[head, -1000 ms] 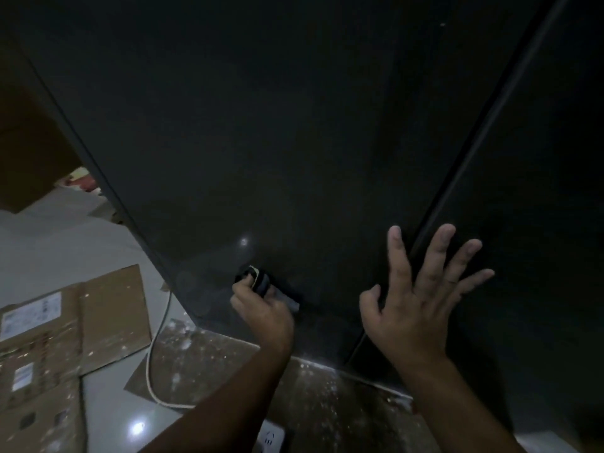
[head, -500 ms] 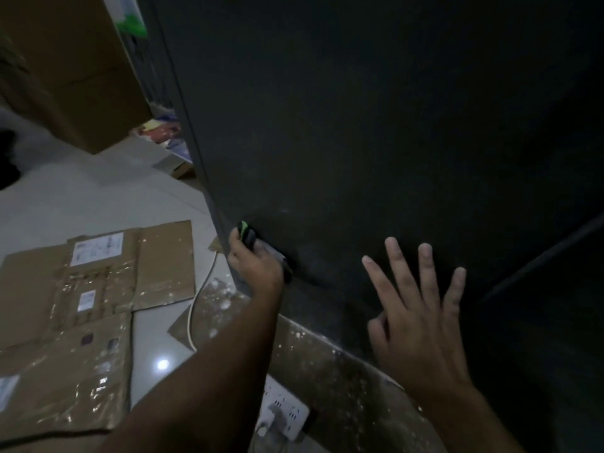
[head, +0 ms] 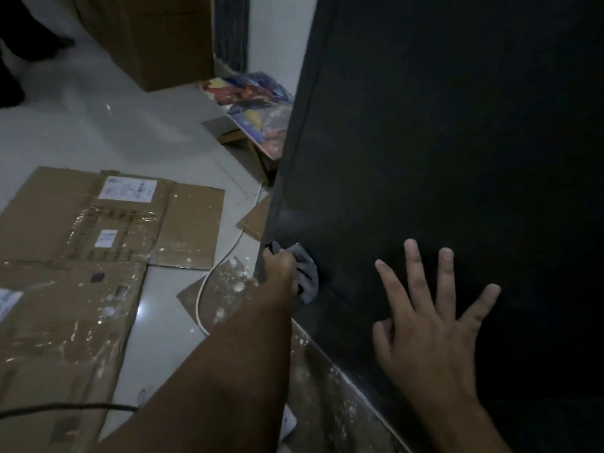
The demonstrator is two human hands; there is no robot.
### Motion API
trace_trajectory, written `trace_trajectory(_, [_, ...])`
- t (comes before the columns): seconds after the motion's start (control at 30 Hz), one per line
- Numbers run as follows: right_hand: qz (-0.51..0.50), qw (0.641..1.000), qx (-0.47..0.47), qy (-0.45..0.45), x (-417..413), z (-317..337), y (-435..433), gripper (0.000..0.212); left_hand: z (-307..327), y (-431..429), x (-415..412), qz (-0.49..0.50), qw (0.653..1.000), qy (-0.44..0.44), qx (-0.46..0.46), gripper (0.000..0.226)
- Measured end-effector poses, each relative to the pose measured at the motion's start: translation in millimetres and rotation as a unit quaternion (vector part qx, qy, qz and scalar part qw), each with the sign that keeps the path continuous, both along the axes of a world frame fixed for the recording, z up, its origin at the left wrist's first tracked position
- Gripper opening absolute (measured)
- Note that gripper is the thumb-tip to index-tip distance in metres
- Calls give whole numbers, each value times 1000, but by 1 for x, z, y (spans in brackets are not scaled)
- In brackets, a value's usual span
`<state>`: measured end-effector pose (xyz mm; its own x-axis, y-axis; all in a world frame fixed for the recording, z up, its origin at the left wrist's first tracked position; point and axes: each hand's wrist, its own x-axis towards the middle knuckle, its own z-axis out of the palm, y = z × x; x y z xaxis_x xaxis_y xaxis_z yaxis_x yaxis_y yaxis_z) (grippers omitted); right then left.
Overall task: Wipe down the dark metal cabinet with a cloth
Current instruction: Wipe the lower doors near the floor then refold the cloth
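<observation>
Head view. A pale tiled floor, dimly lit, carries flattened cardboard spattered with white. A white cable runs near the cabinet's foot. The dark metal cabinet fills the right half, its left edge running from far to near. The left hand grips a grey cloth, fingers curled round it, and presses it to the cabinet low at that left edge. The right hand is spread with straight fingers, apparently braced on the panel further right, though contact is hard to confirm in the gloom. Step in hand: wiping the lower left edge. The next move probably calls for carrying the cloth rightward or upward across the broad panel under even pressure.
</observation>
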<state>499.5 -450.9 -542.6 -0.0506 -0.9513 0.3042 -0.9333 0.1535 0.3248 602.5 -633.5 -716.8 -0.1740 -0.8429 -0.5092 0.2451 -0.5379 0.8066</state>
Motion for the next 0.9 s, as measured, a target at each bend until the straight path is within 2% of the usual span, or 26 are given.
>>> trace_trajectory(0.03, [7, 1000, 0, 2, 5, 4, -3, 73, 10, -5, 0, 21, 999, 15, 40, 28])
trace_trajectory(0.07, [16, 1000, -3, 7, 10, 8, -7, 74, 19, -13, 0, 110, 989, 14, 101, 33])
trace_trajectory(0.1, [27, 1000, -6, 14, 15, 13, -13, 74, 32, -17, 2, 203, 971, -61, 113, 37])
trace_trajectory(0.13, [38, 999, -10, 23, 19, 18, -21, 74, 49, -16, 3, 245, 960, -97, 98, 38])
trace_trajectory(0.27, [72, 995, -13, 66, 29, 38, -52, 81, 94, -13, -8, 299, 952, -68, -5, 43])
trace_trajectory(0.37, [71, 993, -10, 92, 31, 49, -68, 90, 119, -16, -13, 314, 933, -122, -122, 41])
trace_trajectory(0.43, [68, 992, -11, 107, 31, 54, -75, 89, 129, -18, -14, 325, 906, -165, -214, 39])
trace_trajectory(0.57, [81, 988, -3, 134, 29, 52, -86, 89, 119, -18, -5, 297, 878, -220, -304, 39])
trace_trajectory(0.63, [94, 985, 7, 144, 25, 45, -87, 92, 103, -19, 0, 275, 883, -212, -316, 40])
trace_trajectory(0.77, [109, 982, 12, 153, 21, 31, -91, 93, 50, -27, 20, 201, 921, -236, -235, 45])
trace_trajectory(0.9, [139, 979, 31, 147, 26, 5, -102, 80, -18, -31, 35, 119, 940, -259, -187, 50])
